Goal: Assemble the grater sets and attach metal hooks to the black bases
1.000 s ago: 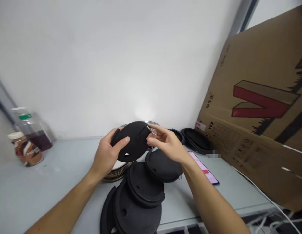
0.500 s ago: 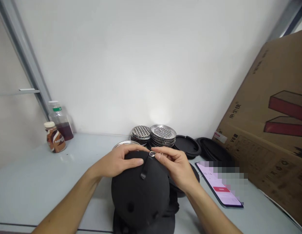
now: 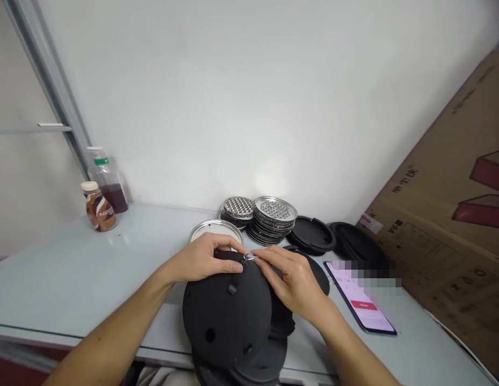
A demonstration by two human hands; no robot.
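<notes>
A round black disc (image 3: pixel 229 327) is tilted up in front of me, with a dark hole low on its face. My left hand (image 3: pixel 205 260) grips its top edge, thumb on the face and fingers behind. At that edge a small metal ring (image 3: pixel 248 257) sits by a short black strap (image 3: pixel 232 288). Thumb and fingers of my right hand (image 3: pixel 292 273) pinch the ring from the right side. More black discs (image 3: pixel 265 359) lie beneath and behind the held one, partly hidden by it and by my right hand.
Stacked round metal grater plates (image 3: pixel 273 212) stand by the wall, beside a metal-rimmed disc (image 3: pixel 197 229). Black round trays (image 3: pixel 312 234) lie right of them. A phone (image 3: pixel 362 303) lies near a big cardboard box (image 3: pixel 438 214). Two bottles (image 3: pixel 100 209) stand at left.
The view has tipped down and shifted, showing more of the table's front edge. Both hands stay at the ring, and the black disc has moved slightly left between them.
</notes>
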